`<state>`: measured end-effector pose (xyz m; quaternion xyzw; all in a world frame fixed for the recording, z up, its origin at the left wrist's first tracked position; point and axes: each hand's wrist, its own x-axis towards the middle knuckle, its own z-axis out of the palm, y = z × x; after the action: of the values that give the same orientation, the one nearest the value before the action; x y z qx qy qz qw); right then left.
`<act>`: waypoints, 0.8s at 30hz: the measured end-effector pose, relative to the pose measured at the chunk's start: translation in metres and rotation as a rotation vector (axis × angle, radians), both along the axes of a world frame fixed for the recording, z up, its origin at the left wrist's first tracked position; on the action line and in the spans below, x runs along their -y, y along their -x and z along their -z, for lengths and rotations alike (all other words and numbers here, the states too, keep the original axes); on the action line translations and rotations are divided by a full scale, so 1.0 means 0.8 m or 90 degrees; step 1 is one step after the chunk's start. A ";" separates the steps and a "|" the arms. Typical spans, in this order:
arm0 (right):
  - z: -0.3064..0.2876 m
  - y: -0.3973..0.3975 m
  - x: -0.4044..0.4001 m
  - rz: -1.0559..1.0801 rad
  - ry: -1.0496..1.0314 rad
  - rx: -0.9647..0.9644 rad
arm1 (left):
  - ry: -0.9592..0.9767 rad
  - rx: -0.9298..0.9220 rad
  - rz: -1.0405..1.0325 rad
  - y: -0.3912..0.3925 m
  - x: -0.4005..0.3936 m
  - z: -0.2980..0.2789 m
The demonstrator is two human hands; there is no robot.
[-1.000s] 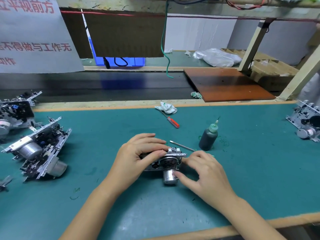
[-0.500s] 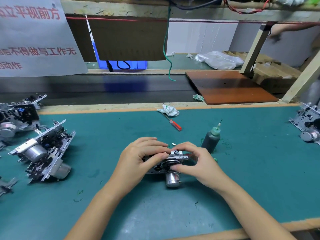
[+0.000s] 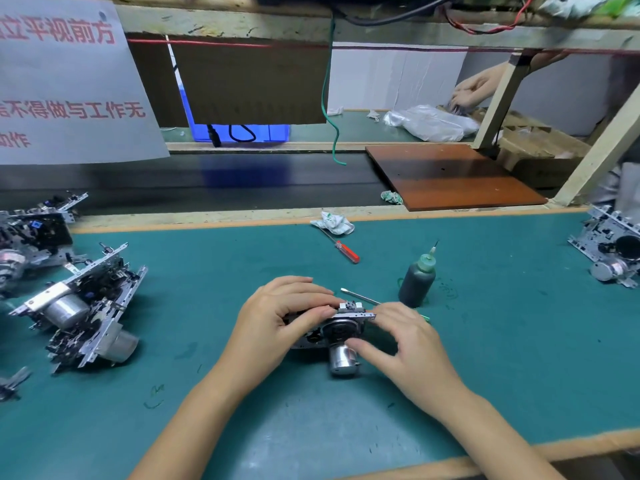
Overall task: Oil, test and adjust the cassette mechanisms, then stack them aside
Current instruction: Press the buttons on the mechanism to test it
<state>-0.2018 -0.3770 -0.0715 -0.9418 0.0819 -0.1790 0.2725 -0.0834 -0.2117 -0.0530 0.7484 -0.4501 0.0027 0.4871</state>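
Cassette mechanism: on the green mat, centre of the bench, round motor can facing the near edge.
Left hand: curled over the mechanism's left half, fingers on its top edge, thumb along the front; grips it.
Right hand: fingers bent, tips at the top right corner, thumb pressed against the motor; holds the right end.
Metal probe: lies just behind the mechanism, near end hidden by the right hand.
Oil bottle: dark, green needle cap, upright, just right of the probe.
Red-handled screwdriver: farther back, tip under a crumpled rag.
Stacked mechanisms: leaning together at left; more behind them.
Single mechanism: far right edge.
Brown board: beyond the bench.
Another person's hand: at a plastic bag, back right.
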 end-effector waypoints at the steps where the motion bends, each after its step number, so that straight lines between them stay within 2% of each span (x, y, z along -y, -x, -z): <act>1: 0.001 0.001 0.000 -0.002 0.028 0.000 | -0.005 -0.003 -0.003 -0.001 0.000 0.000; 11: -0.012 0.007 0.004 -0.022 0.092 -0.056 | -0.013 -0.051 0.029 -0.002 -0.004 -0.005; 13: -0.023 0.007 0.009 -0.015 0.073 0.007 | -0.017 -0.051 0.038 -0.002 -0.007 -0.007; 15: -0.038 0.001 0.008 -0.019 0.113 0.092 | -0.007 -0.007 0.004 -0.002 -0.013 -0.009; 18: -0.060 -0.013 0.006 -0.077 0.293 0.115 | -0.009 0.094 -0.063 -0.003 -0.021 -0.015; 21: -0.081 -0.025 0.012 -0.174 0.410 0.058 | -0.050 0.183 -0.068 -0.001 -0.024 -0.024; 24: -0.095 -0.028 0.015 -0.231 0.403 -0.062 | -0.094 0.272 -0.039 0.000 -0.021 -0.034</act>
<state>-0.1795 -0.3891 0.0048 -0.9861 -0.1330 -0.0992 -0.0096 -0.0832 -0.1949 -0.0257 0.7779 -0.5191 0.1431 0.3240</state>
